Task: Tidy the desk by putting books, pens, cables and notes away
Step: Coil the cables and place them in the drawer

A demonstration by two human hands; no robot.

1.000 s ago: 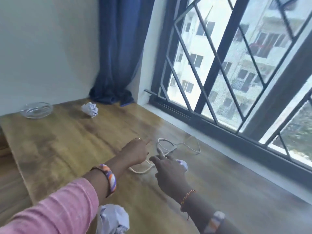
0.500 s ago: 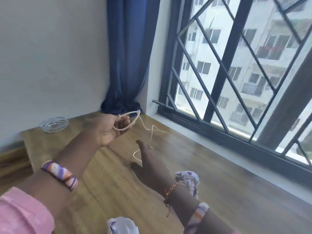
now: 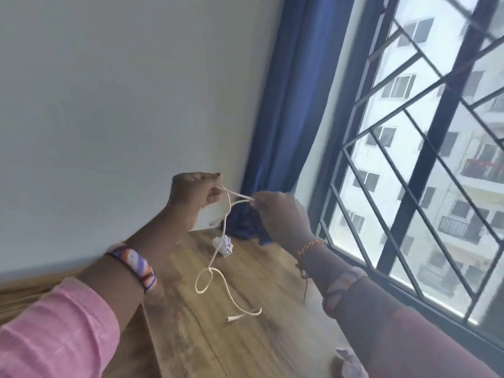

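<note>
Head view: both hands raised above the wooden desk top [image 3: 245,336], near the blue curtain [image 3: 286,105]. Left hand [image 3: 191,197] curled into a fist round the thin white cable [image 3: 218,257]; right hand [image 3: 281,214] pinches the same cable at its fingertips, a short span taut between them. The rest hangs down in a loop, its plug end [image 3: 231,319] low over the desk. One crumpled white paper ball [image 3: 223,245] lies on the desk beyond; another [image 3: 349,362] at the near edge.

I see a wooden table [image 3: 261,350], crumpled paper ball [image 3: 223,245] near its far end, another paper ball [image 3: 349,362] at the near edge
</note>
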